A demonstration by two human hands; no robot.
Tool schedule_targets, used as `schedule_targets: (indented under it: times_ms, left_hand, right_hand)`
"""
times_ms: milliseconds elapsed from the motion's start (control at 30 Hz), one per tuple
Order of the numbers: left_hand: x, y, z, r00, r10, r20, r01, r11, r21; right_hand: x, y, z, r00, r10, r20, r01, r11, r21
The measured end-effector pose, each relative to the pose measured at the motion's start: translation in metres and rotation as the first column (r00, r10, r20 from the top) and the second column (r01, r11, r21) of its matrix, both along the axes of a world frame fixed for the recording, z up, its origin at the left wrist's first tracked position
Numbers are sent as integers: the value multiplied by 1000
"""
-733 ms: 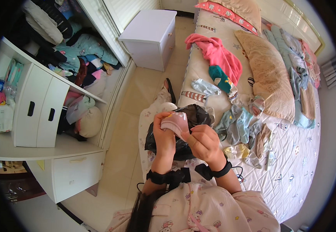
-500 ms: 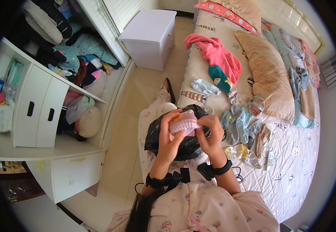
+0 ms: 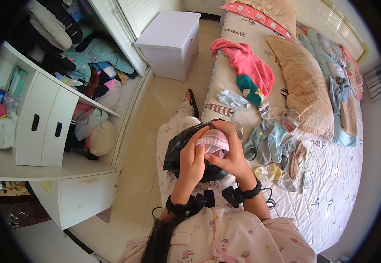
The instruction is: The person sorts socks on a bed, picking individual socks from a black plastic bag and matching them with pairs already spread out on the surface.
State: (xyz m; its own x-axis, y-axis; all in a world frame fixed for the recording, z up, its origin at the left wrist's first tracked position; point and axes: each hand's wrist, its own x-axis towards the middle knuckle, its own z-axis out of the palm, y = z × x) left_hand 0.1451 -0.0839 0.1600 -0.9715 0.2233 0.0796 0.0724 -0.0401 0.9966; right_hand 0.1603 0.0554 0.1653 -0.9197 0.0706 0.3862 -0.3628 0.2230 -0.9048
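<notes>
Between my two hands is a pink sock [image 3: 216, 139], bunched into a ball with its ribbed, striped cuff on top. My left hand [image 3: 193, 153] wraps its left side, thumb pressed against the cuff. From the right, my right hand [image 3: 233, 153] curls around it, fingers over the far side and thumb underneath. Beneath both hands a black plastic bag [image 3: 177, 151] rests on my lap; its contents are hidden. Just right of my right hand, several loose socks [image 3: 269, 138] in blue-green, grey and brown lie on the bed.
On the bed [image 3: 326, 188] lie a pink garment [image 3: 256, 65], a teal sock [image 3: 246, 84], a pale blue sock [image 3: 233, 99], a yellow sock [image 3: 267, 171] and a tan pillow [image 3: 302, 79]. To the left stand a white nightstand [image 3: 168, 30] and an open wardrobe [image 3: 46, 118] with clothes.
My right hand has shifted from pinching the sock's edge to cupping it. The sock is turned, rounder and slightly lower, and my left hand has closed further around it.
</notes>
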Motion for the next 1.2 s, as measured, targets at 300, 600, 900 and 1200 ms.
schedule_targets:
  times_ms: [300,600,900,1200]
  left_hand:
    - [-10,-8,-14,938,4,-346,-230,754,-615]
    - [7,-9,2,807,-347,-478,-74,743,-665]
    - [-11,-29,-26,992,-93,86,83,990,112]
    - [-12,-23,-24,815,-450,366,313,872,377]
  right_hand:
    - [-3,-4,-8,979,-58,197,103,968,-230]
    - [-10,-1,-27,963,-255,92,263,961,-87]
    - [-6,20,-28,968,246,49,-211,904,-372]
    - [-2,19,-16,894,346,286,-279,927,-249]
